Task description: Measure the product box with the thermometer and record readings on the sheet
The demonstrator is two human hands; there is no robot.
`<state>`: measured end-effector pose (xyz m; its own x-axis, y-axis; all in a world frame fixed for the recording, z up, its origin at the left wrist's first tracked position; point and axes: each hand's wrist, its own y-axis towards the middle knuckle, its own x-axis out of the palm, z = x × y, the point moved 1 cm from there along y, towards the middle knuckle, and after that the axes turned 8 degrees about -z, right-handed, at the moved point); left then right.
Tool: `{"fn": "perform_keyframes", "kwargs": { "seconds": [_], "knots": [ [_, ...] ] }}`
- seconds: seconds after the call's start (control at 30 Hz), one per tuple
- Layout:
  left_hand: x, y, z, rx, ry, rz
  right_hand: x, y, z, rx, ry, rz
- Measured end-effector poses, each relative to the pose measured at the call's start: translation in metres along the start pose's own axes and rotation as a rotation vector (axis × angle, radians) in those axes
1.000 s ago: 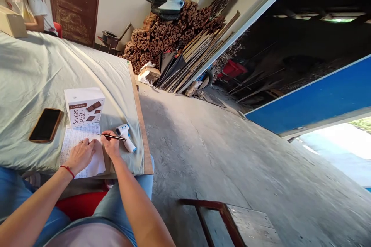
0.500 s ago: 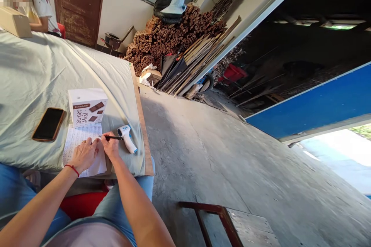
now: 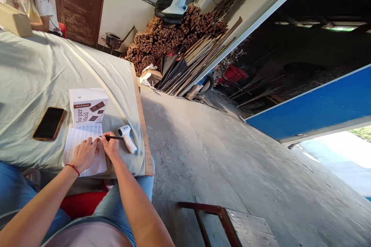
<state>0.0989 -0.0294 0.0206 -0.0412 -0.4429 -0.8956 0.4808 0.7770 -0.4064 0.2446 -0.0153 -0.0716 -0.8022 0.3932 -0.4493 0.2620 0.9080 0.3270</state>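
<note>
My right hand [image 3: 110, 146] is closed round a black pen [image 3: 114, 137], its tip near a sheet of paper [image 3: 71, 142] covered in small print or writing. Flat on that sheet lies my left hand [image 3: 85, 153], fingers stretched out, a red string round the wrist. Behind the paper stands a white box [image 3: 88, 106] marked "Su-per Meal" with brown bars pictured on it. A white and blue infrared thermometer [image 3: 127, 139] rests just right of my right hand. To the left of the box is a phone [image 3: 49, 123] with a dark screen, in a brown case.
A cloth-covered table [image 3: 37, 69] carries these things; its wooden edge [image 3: 142, 123] runs along the right. Across it sits a person [image 3: 43, 5] beside a cardboard box [image 3: 16, 21]. Stacked firewood [image 3: 174, 38] lines the wall. A wooden chair [image 3: 223, 220] stands on the floor behind right.
The view has shifted very slightly. Both hands, the pen and the paper stay practically where they were.
</note>
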Motion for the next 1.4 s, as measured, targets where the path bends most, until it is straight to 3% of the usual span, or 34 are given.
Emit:
{"fn": "perform_keyframes", "kwargs": {
  "seconds": [1.4],
  "knots": [
    [0.0035, 0.0006, -0.002, 0.005, -0.028, 0.04, 0.0, -0.0004, 0.0004, 0.04, 0.018, 0.049]
  ]
}}
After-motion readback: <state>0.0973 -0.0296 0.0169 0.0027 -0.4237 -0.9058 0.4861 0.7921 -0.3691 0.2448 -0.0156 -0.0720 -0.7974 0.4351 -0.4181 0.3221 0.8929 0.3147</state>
